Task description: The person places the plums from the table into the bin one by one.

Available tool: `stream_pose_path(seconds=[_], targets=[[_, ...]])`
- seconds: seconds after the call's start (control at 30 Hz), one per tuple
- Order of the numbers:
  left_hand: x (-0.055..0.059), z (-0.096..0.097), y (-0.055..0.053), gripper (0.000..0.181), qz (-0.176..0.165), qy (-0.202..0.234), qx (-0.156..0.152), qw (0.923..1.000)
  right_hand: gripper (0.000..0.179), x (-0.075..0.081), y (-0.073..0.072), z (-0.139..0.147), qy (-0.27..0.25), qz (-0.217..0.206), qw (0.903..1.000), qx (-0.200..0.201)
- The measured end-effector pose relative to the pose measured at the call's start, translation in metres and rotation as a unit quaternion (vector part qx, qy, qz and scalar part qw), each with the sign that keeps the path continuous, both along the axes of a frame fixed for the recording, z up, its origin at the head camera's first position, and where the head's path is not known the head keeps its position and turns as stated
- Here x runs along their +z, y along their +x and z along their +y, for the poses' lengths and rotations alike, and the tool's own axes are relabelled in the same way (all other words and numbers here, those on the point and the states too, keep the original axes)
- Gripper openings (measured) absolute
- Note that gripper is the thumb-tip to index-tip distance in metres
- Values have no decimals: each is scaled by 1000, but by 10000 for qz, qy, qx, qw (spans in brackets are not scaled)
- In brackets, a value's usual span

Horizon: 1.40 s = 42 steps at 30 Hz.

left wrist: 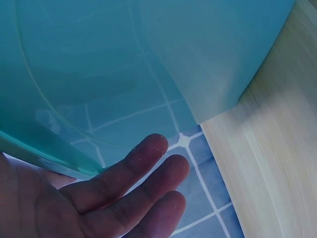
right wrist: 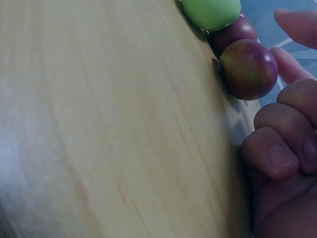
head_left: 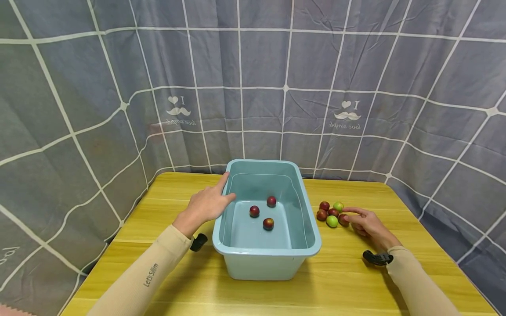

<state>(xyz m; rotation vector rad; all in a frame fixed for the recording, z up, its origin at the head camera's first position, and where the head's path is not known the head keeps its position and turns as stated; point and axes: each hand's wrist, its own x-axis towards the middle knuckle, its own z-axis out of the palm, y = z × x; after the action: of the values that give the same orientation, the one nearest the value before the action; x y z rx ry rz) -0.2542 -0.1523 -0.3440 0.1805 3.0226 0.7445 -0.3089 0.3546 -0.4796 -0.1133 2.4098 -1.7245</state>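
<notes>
A light blue plastic basin (head_left: pixel 266 252) stands mid-table with three dark red plums inside, one of them the nearest plum (head_left: pixel 268 224). My left hand (head_left: pixel 207 204) holds the basin's left rim, its thumb over the edge; the left wrist view shows its other fingers (left wrist: pixel 171 171) outside the wall. Right of the basin lies a cluster of red plums (head_left: pixel 322 215) and green plums (head_left: pixel 332 221). My right hand (head_left: pixel 369 226) is at the cluster's right side, forefinger extended beside a red plum (right wrist: pixel 249 69). Its other fingers (right wrist: pixel 275 153) are bent, with nothing seen in them.
The yellow wooden table (head_left: pixel 178 281) has its far edge against a grey curtain (head_left: pixel 261 109) with white grid lines, which also hangs at both sides. Black straps with devices (head_left: pixel 378 258) are on the wrists, below beige sleeves (head_left: pixel 146 272).
</notes>
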Motion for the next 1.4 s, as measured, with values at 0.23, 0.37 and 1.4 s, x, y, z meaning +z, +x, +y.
stream_pose_path(seconds=[0.23,0.37,1.4], targets=[[0,0,-1,79,12,-38,15,10000,58,0,0,-1,303,-21,9995,-35],[0,0,-1,79,17,-47,15,10000,59,0,1,-2,435,-50,9990,-48],[-1,0,0,79,35,-46,15,10000,57,-2,3,4,524,-126,9985,-85]])
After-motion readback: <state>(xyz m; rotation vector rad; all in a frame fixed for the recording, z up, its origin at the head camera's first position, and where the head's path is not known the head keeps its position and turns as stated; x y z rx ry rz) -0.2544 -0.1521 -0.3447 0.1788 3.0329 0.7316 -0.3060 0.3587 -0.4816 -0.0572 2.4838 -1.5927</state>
